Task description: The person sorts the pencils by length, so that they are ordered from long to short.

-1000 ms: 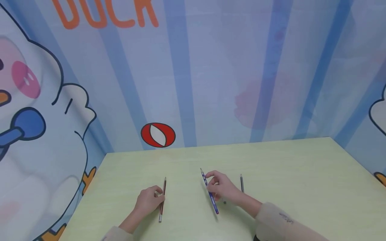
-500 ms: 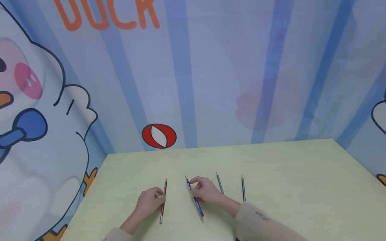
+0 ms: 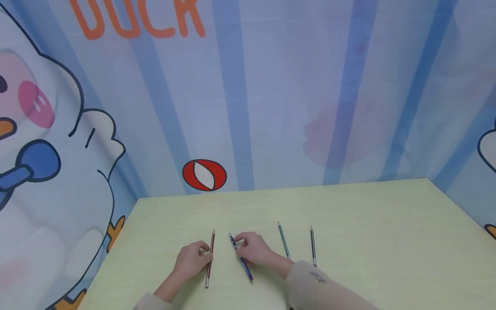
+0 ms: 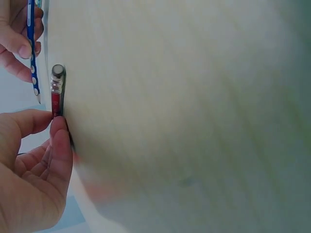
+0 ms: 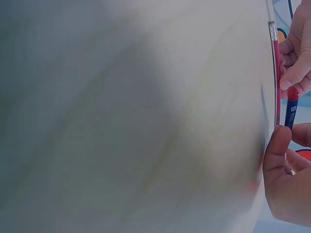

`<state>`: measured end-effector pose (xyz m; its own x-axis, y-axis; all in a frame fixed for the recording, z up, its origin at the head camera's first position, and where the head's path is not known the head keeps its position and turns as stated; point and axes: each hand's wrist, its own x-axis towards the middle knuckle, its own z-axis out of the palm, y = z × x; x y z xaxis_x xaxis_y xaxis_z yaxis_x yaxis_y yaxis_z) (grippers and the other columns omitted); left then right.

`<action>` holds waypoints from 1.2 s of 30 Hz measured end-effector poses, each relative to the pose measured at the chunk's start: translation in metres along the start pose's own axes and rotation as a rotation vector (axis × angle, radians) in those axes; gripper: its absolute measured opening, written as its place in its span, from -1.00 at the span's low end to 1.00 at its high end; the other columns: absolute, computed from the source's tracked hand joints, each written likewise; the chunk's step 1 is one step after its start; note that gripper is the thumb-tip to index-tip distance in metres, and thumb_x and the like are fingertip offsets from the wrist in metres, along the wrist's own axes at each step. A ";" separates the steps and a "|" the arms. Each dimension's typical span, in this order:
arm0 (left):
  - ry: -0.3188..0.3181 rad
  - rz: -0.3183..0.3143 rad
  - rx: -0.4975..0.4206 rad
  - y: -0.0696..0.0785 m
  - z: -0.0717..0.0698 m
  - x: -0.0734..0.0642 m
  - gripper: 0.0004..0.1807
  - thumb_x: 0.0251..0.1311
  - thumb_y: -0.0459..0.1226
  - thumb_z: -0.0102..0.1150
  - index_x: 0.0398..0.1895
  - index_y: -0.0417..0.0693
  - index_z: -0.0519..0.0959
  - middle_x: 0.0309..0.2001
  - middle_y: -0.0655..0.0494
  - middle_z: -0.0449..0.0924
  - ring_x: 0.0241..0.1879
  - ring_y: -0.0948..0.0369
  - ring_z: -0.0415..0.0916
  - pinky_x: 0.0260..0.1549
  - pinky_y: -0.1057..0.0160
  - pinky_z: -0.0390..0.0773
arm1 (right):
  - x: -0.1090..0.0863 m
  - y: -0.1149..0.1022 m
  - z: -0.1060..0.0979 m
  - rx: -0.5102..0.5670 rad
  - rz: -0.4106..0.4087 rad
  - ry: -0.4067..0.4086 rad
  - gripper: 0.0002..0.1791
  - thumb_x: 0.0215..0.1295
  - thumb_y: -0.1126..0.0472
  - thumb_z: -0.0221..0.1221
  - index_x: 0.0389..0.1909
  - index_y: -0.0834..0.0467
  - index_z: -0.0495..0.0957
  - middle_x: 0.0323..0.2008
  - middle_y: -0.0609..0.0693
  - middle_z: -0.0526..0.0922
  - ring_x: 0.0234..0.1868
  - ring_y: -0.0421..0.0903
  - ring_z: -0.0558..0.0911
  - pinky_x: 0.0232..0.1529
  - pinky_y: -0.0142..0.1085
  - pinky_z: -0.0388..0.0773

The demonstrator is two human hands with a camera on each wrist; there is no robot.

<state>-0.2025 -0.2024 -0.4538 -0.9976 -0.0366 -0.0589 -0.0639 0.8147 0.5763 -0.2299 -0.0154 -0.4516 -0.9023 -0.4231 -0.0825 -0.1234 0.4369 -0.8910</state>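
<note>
Between thumb and fingers, my left hand (image 3: 190, 259) pinches a dark red pencil (image 3: 209, 272) with a metal ferrule and eraser at its near end. That pencil lies along the tabletop, its point facing away from me. To its right, my right hand (image 3: 253, 249) pinches a blue pencil (image 3: 246, 270) with pale spots and a red end, slanted with its point to the far left. In the left wrist view the blue pencil (image 4: 32, 53) is seen beyond the red pencil's eraser end (image 4: 57, 73). The right wrist view shows the blue pencil's red end (image 5: 293, 93) close to the red pencil (image 5: 277, 73).
A green pencil (image 3: 284, 240) and a dark pencil (image 3: 313, 246) lie on the pale yellow-green table (image 3: 372, 232), right of my right hand. The right forearm's sleeve (image 3: 321, 284) passes just in front of them. A printed backdrop (image 3: 271, 107) stands behind the table's far edge.
My right hand has carried the blue pencil leftward, nearer the red one, and slightly toward me. The green pencil has come into view behind it. My left hand stays in place on the red pencil.
</note>
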 end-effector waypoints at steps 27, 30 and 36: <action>-0.012 -0.034 -0.005 0.000 -0.001 0.001 -0.74 -0.02 -0.26 0.13 -0.24 -0.19 0.53 -0.71 0.19 0.47 -0.73 0.31 0.34 -0.69 0.36 0.25 | 0.017 -0.021 0.033 -0.283 0.020 0.090 -0.71 -0.08 0.43 0.16 -0.24 0.27 0.50 -0.74 -0.10 0.33 -0.74 -0.23 0.30 -0.71 -0.45 0.22; -0.011 -0.029 -0.005 0.001 -0.001 0.000 -0.74 -0.02 -0.26 0.13 -0.24 -0.20 0.53 -0.73 0.19 0.47 -0.74 0.31 0.34 -0.69 0.37 0.25 | 0.019 -0.023 0.038 -0.295 0.027 0.115 -0.73 -0.08 0.41 0.18 -0.26 0.27 0.51 -0.64 -0.05 0.42 -0.69 -0.20 0.33 -0.67 -0.44 0.24; -0.008 -0.017 -0.003 0.001 -0.001 -0.001 -0.74 -0.03 -0.27 0.14 -0.24 -0.21 0.53 -0.72 0.19 0.48 -0.73 0.31 0.34 -0.70 0.36 0.26 | 0.021 -0.026 0.045 -0.315 0.044 0.157 -0.75 -0.08 0.40 0.21 -0.29 0.29 0.51 -0.51 0.02 0.50 -0.60 -0.16 0.37 -0.62 -0.42 0.26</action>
<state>-0.2016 -0.2022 -0.4518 -0.9961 -0.0460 -0.0751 -0.0810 0.8122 0.5777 -0.2273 -0.0719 -0.4505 -0.9591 -0.2819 -0.0265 -0.1821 0.6859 -0.7046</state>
